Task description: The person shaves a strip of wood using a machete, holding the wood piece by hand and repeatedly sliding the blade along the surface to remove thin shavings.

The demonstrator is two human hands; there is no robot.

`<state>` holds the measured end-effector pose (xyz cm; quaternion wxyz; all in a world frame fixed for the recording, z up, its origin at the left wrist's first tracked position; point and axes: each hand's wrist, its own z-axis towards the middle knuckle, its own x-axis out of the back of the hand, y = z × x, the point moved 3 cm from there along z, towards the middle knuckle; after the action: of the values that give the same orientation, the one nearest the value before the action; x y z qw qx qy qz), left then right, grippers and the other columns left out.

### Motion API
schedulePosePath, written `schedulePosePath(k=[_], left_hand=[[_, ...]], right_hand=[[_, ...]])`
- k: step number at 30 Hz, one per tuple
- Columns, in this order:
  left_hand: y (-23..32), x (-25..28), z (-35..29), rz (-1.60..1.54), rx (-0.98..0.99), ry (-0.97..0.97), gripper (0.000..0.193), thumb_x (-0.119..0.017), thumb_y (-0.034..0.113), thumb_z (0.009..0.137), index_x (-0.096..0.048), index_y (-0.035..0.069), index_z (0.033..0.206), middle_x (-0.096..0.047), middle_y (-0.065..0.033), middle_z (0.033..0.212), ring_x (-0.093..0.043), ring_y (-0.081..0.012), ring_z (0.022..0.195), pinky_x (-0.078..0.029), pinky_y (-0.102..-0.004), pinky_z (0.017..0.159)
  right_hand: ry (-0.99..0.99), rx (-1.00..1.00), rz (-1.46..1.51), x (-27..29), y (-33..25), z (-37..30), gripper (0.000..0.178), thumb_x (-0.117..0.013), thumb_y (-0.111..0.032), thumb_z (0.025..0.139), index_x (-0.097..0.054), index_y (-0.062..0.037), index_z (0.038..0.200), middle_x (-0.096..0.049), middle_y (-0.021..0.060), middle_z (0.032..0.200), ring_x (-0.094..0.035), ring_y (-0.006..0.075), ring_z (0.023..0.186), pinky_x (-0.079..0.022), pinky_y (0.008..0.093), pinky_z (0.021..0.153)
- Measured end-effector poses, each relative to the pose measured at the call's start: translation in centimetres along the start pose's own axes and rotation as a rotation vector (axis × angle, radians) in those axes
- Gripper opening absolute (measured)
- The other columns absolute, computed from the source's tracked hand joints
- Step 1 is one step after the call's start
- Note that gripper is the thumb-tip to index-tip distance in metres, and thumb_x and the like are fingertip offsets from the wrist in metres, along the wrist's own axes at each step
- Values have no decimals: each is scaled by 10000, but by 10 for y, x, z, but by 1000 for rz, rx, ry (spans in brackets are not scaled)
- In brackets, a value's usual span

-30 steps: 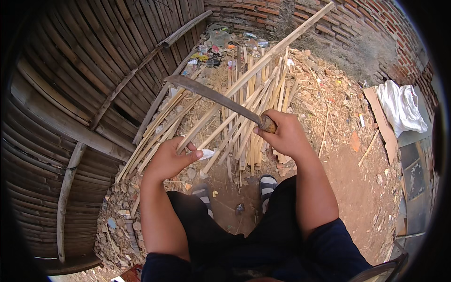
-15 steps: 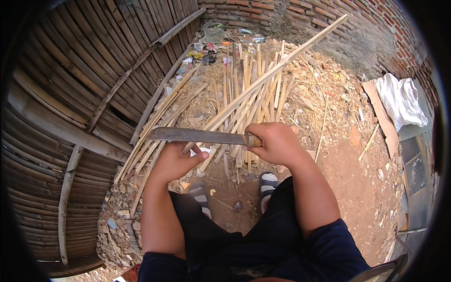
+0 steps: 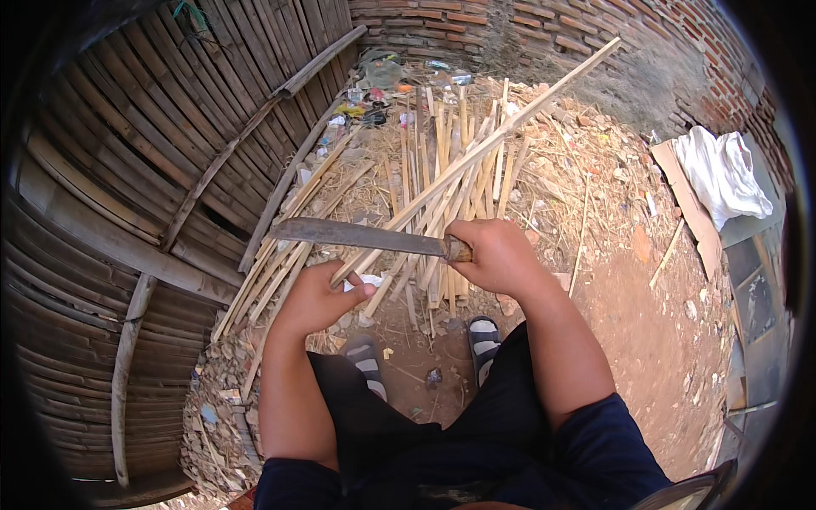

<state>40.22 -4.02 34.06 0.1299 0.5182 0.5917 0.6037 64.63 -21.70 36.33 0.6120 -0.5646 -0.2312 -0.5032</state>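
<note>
My right hand (image 3: 497, 257) is closed round the wooden handle of a machete (image 3: 365, 235). Its long, dark blade points left, crossing above the near part of a long pale bamboo strip (image 3: 484, 146). At that strip's near end, my left hand (image 3: 313, 299) has its thumb and fingers closed on it, just below the blade. From there the strip slants away to the far right, over a pile of similar strips (image 3: 438, 191). Whether the blade touches the strip I cannot tell.
A bamboo-slat wall (image 3: 127, 127) rises on the left, and a brick wall (image 3: 544, 25) stands at the back. More strips (image 3: 280, 242) lie along the slats. White cloth (image 3: 722, 174) and cardboard (image 3: 690, 212) are at the right. Rubble and litter cover the ground around my sandalled feet.
The machete's tip has swung a little away from me, tilting the blade. My left hand keeps its hold on the strip's near end. The whole view has shifted slightly.
</note>
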Motion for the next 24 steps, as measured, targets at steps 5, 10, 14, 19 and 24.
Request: schedulePosePath(k=[5, 10, 14, 19, 24], left_hand=[[-8, 5, -4, -14, -56, 3, 314, -890, 281, 940, -738, 16, 1012, -682, -12, 786, -577, -54, 690, -454, -264, 604], [-21, 8, 0, -14, -20, 45, 308, -906, 272, 928, -737, 28, 1013, -639, 7, 737, -537, -46, 657, -408, -268, 577], [-16, 4, 4, -9, -109, 63, 289, -901, 251, 934, -736, 27, 1011, -640, 17, 756, -524, -42, 672, -408, -260, 589], [-13, -1, 4, -76, -28, -24, 242, -868, 237, 954, -745, 36, 1004, -697, 13, 852, -606, -89, 807, -499, -301, 722], [-14, -4, 6, -16, -61, -97, 222, -863, 238, 962, -754, 47, 995, -702, 12, 879, -617, -91, 830, -512, -305, 743]], right_hand=[[76, -118, 64, 13, 16, 3, 269, -852, -255, 869, -722, -65, 1009, -723, 176, 829, -718, 399, 806, -553, 495, 725], [279, -316, 242, 30, 51, 3, 308, -871, -280, 905, -710, -31, 987, -683, 119, 775, -654, 267, 731, -520, 423, 706], [168, -266, 342, 14, 39, 1, 350, -895, -293, 906, -716, -24, 1039, -661, 52, 807, -614, 163, 776, -519, 366, 744], [111, -29, 475, -7, 24, 4, 388, -916, -302, 895, -732, -22, 1089, -714, 93, 1154, -659, 189, 992, -532, 367, 912], [169, 27, 630, -7, 30, 4, 387, -916, -284, 897, -731, -29, 1121, -665, 114, 1351, -649, 175, 1070, -519, 368, 939]])
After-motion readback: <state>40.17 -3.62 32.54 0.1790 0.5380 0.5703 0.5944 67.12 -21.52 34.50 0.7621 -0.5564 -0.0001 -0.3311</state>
